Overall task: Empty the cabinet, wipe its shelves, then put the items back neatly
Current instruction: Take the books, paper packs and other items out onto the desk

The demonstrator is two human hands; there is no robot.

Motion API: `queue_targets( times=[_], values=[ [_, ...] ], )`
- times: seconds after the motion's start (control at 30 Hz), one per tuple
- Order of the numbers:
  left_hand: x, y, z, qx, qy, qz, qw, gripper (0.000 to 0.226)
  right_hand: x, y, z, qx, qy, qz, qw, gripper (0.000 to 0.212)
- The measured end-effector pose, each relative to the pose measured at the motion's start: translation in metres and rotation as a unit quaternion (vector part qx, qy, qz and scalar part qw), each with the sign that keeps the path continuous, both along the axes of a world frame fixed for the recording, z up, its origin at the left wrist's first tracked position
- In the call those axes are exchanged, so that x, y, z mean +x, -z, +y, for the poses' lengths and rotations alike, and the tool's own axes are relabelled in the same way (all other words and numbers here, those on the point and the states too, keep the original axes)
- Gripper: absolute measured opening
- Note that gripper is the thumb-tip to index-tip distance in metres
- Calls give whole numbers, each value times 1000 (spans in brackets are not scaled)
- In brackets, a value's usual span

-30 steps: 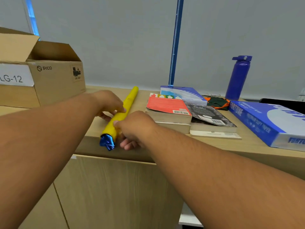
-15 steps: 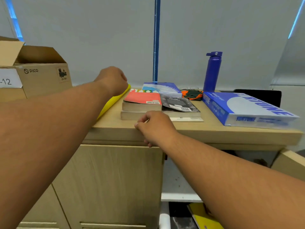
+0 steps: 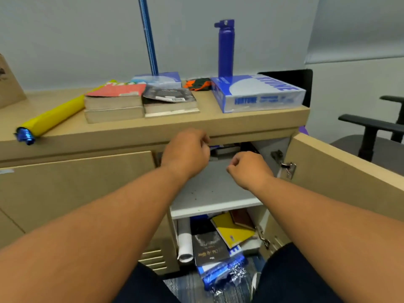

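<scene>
Beige cabinet (image 3: pixel 76 189), right door (image 3: pixel 341 171) swung open. Inside: grey upper shelf (image 3: pixel 209 189), lightly speckled; dark items (image 3: pixel 227 149) at the back, indistinct. Below: white paper roll (image 3: pixel 184 239) on the left, dark book (image 3: pixel 208 248) beside it, yellow notebook (image 3: pixel 231 231) lying askew, brown book (image 3: pixel 242 218) just behind it, blue foil (image 3: pixel 223 272) protruding past the front edge. On top: yellow roll (image 3: pixel 54 117) lying flat, stacked books (image 3: pixel 113 103), paper ream (image 3: pixel 260 95).

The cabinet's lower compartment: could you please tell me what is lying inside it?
A rolled white paper, a black book, a yellow notebook, a brown book and crumpled blue foil spilling out. The shelf above hides everything further back.
</scene>
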State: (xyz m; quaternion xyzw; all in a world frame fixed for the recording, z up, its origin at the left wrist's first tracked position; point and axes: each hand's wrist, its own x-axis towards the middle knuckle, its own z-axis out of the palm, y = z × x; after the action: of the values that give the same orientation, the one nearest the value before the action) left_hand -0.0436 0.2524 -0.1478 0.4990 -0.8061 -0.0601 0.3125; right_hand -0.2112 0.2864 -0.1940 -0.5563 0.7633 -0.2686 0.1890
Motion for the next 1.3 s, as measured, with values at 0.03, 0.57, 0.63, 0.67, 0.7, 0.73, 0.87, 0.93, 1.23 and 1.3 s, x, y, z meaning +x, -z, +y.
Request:
queue_targets(
  times=[0.03,0.57,0.63,0.67,0.7,0.73,0.87,0.93,1.23,1.3],
  values=[
    [-8,19,-1,30,9,-25,999,23,-12,16,0,18,9,2,1000,23],
    [-65,227,-121,317,32,-101,943,36,-101,148,-144,100,32,282,954,70],
    [-70,234,-137,323,20,-88,942,35,-114,156,-172,101,78,288,949,79],
    [-72,236,-145,325,16,-75,942,35,-117,158,-183,103,91,291,947,79],
    [-73,236,-152,326,15,-60,943,34,-118,159,-190,104,108,293,944,77],
    [-73,236,-157,324,18,-44,945,33,-116,158,-196,103,131,290,942,75],
    [-71,241,-170,313,9,4,950,27,-118,150,-215,117,134,317,931,53],
    [-71,246,-170,318,13,10,948,26,-116,153,-220,147,85,282,944,45],
    [-63,245,-156,459,-43,267,846,84,-82,166,-164,5,143,-277,950,14],
    [-59,237,-153,506,-54,346,788,99,-71,172,-134,-30,138,-471,871,6]
  ],
)
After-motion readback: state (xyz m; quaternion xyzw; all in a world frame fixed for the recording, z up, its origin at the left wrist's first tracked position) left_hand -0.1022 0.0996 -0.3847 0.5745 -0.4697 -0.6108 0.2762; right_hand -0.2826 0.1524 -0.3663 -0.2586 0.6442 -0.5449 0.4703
